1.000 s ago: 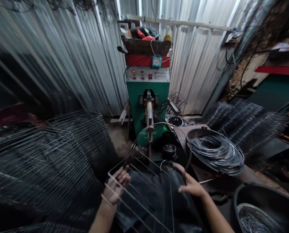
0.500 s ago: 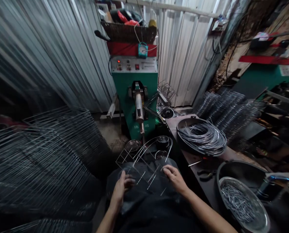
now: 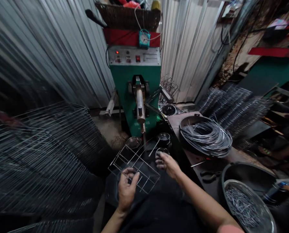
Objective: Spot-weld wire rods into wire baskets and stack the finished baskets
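Note:
My left hand [image 3: 126, 189] grips the near edge of a small wire grid rack [image 3: 134, 166] that lies flat over my lap. My right hand [image 3: 167, 163] is at the rack's far right corner, fingers curled down over a small metal cup [image 3: 162, 151]; what they pinch is too small to make out. A thin wire rod [image 3: 155, 147] sticks up from the rack toward the green welding machine [image 3: 135, 94], whose metal arm [image 3: 140, 105] points down at the rack.
Stacks of finished wire racks [image 3: 44, 152] fill the left. A coil of wire [image 3: 207, 136] sits in a round tray on the right bench, with pliers [image 3: 209, 174] and a bowl of short wire pieces [image 3: 246, 204] nearer. Small metal bowls [image 3: 134, 141] stand below the machine. Corrugated metal walls behind.
The curved wire hoop seen earlier is gone from the rack. The rack now lies flatter and nearer the machine; my right hand moved forward to the small cup, my left shifted to the near edge.

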Demonstrator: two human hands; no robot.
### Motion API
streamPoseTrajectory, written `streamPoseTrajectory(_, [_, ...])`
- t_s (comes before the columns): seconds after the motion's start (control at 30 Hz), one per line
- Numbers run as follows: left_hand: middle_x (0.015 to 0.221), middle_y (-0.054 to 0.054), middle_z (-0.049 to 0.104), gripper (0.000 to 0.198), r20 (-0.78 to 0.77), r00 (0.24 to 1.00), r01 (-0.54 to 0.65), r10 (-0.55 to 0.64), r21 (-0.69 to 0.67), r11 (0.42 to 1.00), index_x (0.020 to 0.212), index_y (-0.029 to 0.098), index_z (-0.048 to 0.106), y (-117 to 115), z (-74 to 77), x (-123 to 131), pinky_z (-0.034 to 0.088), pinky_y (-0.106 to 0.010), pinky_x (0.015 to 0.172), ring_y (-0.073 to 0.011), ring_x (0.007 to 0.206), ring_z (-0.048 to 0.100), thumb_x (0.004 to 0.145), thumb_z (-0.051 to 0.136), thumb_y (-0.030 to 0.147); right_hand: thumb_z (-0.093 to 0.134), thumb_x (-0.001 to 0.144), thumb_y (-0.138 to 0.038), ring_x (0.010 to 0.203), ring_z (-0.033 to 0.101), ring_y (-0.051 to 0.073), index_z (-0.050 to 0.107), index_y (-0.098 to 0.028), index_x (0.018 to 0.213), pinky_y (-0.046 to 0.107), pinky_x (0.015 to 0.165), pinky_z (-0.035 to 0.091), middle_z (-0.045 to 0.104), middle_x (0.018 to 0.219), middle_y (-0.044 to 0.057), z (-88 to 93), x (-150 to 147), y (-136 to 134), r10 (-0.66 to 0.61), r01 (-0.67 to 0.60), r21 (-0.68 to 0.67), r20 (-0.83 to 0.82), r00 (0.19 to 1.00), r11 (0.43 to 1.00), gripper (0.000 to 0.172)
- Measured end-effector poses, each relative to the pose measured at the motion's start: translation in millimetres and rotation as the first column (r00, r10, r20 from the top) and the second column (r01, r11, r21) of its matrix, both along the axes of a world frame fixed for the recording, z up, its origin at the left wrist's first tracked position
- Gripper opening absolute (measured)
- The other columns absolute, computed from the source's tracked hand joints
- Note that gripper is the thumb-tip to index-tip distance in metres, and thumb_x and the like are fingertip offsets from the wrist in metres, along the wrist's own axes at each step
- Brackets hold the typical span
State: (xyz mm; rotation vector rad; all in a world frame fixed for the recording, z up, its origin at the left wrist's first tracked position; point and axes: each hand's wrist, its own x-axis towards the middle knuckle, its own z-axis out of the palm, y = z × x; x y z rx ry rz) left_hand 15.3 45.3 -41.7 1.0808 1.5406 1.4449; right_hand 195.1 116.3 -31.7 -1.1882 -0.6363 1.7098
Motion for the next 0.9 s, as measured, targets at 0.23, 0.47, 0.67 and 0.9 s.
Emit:
streamPoseTrajectory(0.23, [0.059, 0.007, 0.044, 0.035, 0.065, 0.996, 0.060, -0.057, -0.039, 0.997, 0.097, 0.020, 0.049, -9, -8.7, -1, 0.040, -0.022, 0.061, -0.0099, 0.056, 0.045, 0.070, 0.065, 0.035, 0.074, 0.066, -0.029, 0.047, 0.053, 0.009, 0.053, -0.015, 0.070, 0.019, 0.041, 0.044, 0.055, 0.058, -0.001, -14.1, 8, 50, -0.176, 0.169, -0.113, -0.054, 0.983, 0.979, 0.026])
streamPoseTrajectory(0.47, [0.061, 0.007, 0.046, 0.039, 0.062, 0.997, -0.040, 0.039, 0.012, 0.999, 0.104, 0.021, 0.045, -10, -1.2, -2, 0.039, -0.027, 0.084, -0.0126, 0.074, 0.054, 0.071, 0.065, 0.031, 0.071, 0.068, -0.018, 0.056, 0.057, 0.010, 0.062, -0.012, 0.075, 0.022, 0.053, 0.051, 0.060, 0.062, 0.001, -13.1, 4, 41, -0.062, 0.046, -0.101, -0.155, 0.986, 0.994, 0.013])
streamPoseTrajectory(0.67, [0.060, 0.007, 0.047, 0.041, 0.071, 0.996, -0.063, 0.063, 0.005, 0.998, 0.103, 0.022, 0.046, 6, 15.1, -5, 0.041, -0.024, 0.075, -0.0125, 0.075, 0.055, 0.070, 0.066, 0.033, 0.066, 0.070, -0.012, 0.058, 0.057, 0.010, 0.062, -0.015, 0.076, 0.024, 0.060, 0.052, 0.058, 0.060, -0.001, -2.0, 5, 40, -0.140, 0.097, -0.170, -0.263, 0.955, 0.981, 0.007])
streamPoseTrajectory(0.9, [0.059, 0.008, 0.047, 0.043, 0.073, 0.995, 0.069, -0.066, -0.038, 0.997, 0.105, 0.019, 0.048, 46, 21.6, -15, 0.038, -0.022, 0.059, -0.0089, 0.056, 0.046, 0.071, 0.064, 0.037, 0.075, 0.060, -0.020, 0.052, 0.055, 0.008, 0.061, -0.017, 0.076, 0.020, 0.050, 0.049, 0.059, 0.061, -0.003, 24.4, -10, 57, -0.090, 0.100, 0.065, -0.136, 0.987, 0.993, 0.022])
